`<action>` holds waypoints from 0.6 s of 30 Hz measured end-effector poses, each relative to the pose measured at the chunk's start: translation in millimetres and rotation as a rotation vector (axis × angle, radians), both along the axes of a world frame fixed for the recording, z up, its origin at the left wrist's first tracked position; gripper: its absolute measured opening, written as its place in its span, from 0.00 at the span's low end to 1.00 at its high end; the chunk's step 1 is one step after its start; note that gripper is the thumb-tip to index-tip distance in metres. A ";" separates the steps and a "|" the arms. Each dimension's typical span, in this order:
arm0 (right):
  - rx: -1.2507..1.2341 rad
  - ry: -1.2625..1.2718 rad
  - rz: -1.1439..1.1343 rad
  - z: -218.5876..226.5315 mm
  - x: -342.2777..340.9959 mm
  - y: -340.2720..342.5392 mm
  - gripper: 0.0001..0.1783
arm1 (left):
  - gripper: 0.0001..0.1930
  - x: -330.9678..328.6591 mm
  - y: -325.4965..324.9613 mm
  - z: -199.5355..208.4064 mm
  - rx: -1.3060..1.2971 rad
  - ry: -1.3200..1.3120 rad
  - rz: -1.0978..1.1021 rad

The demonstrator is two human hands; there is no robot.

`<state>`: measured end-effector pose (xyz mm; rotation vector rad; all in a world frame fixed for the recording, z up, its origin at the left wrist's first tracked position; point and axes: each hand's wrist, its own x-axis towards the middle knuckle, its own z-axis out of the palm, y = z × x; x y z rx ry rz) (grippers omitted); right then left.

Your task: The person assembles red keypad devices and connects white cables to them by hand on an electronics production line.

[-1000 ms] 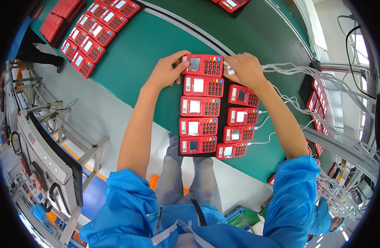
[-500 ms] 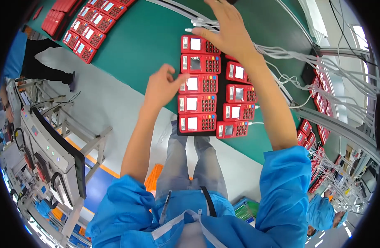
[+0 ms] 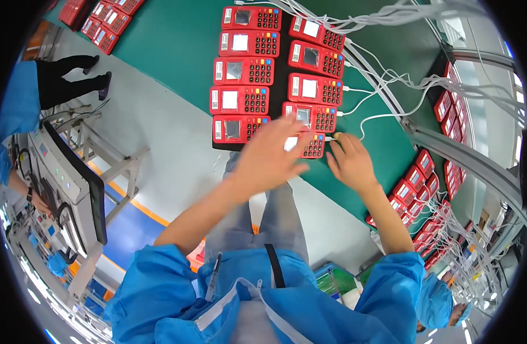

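Two columns of red payment terminals [image 3: 229, 101], with screens and dark keypads, lie on a black mat [image 3: 279, 86]. My left hand [image 3: 267, 153], slightly blurred, is over the nearest terminal of the right column [image 3: 317, 147] with its fingers spread, covering part of it. Whether it presses on that terminal I cannot tell. At the right end of the same terminal, my right hand [image 3: 355, 164] has its fingertips closed on the white cable plug [image 3: 330, 139]. Other white cables [image 3: 355, 90] run into the right ends of terminals farther up that column.
A green worktop [image 3: 177, 51] carries everything, with a metal rail [image 3: 384, 94] along its right. More red terminals stand at the far left [image 3: 106, 37] and lie wired up at right [image 3: 415, 178]. Bundled white cables [image 3: 384, 17] hang across. A person [image 3: 22, 97] stands at a machine at left.
My right hand has come back from the white cables at the far end to the nearest right-column terminal. My left hand has moved right from the left column. The view has shifted.
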<state>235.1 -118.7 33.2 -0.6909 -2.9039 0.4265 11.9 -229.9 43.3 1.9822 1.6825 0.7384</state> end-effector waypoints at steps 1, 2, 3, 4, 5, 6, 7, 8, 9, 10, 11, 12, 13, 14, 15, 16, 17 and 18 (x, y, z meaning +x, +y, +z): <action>-0.002 0.014 0.009 -10.8 3.2 1.5 0.11 | 0.40 19.1 2.9 -4.2 -0.036 0.078 -0.031; -0.022 0.077 0.010 -19.5 5.8 2.8 0.12 | 0.46 33.0 4.8 -10.2 -0.070 0.150 -0.068; -0.042 0.141 0.009 -25.8 8.6 5.0 0.12 | 0.48 38.2 8.0 -18.7 -0.159 0.215 -0.033; -0.043 0.151 0.012 -30.8 11.2 6.7 0.12 | 0.48 40.6 8.6 -26.3 -0.121 0.283 -0.002; -0.066 0.122 0.028 -32.7 10.5 4.9 0.12 | 0.47 42.0 8.4 -29.6 -0.088 0.350 0.023; -0.089 0.093 0.044 -35.8 11.0 3.8 0.12 | 0.47 43.3 7.6 -32.6 -0.049 0.350 0.053; -0.098 0.102 0.043 -40.3 13.1 3.9 0.12 | 0.47 44.7 7.2 -35.7 -0.057 0.359 0.050; -0.046 0.115 0.042 -44.2 13.9 3.9 0.12 | 0.46 43.3 9.7 -31.4 -0.070 0.346 0.035; 0.006 0.127 0.043 -48.1 14.2 3.8 0.13 | 0.45 42.0 10.7 -29.1 -0.083 0.333 0.022; -0.003 0.138 0.041 -53.1 16.0 4.4 0.13 | 0.45 44.4 11.4 -30.6 -0.083 0.359 0.016; -0.003 0.204 0.048 -60.1 16.7 7.3 0.14 | 0.45 45.6 12.3 -31.0 -0.081 0.369 0.011; -0.001 0.269 0.055 -66.0 17.7 10.1 0.15 | 0.45 46.9 13.5 -31.5 -0.078 0.378 0.006; 0.019 0.274 0.064 -69.2 20.5 10.7 0.13 | 0.45 48.2 13.5 -33.1 -0.045 0.335 0.018; 0.013 0.282 0.066 -68.9 20.6 10.6 0.13 | 0.45 48.3 12.9 -32.7 -0.051 0.343 0.021; -0.003 0.287 0.071 -67.5 20.1 11.0 0.12 | 0.45 47.9 12.3 -32.3 -0.041 0.336 0.027; -0.017 0.290 0.075 -66.2 18.8 11.2 0.11 | 0.45 47.0 11.5 -31.7 -0.029 0.326 0.032; -0.010 0.281 0.071 -66.1 19.5 13.0 0.11 | 0.45 47.3 13.5 -30.6 -0.048 0.320 0.032; -0.040 0.348 0.063 -68.0 17.8 14.1 0.11 | 0.45 47.2 15.1 -29.4 -0.066 0.311 0.028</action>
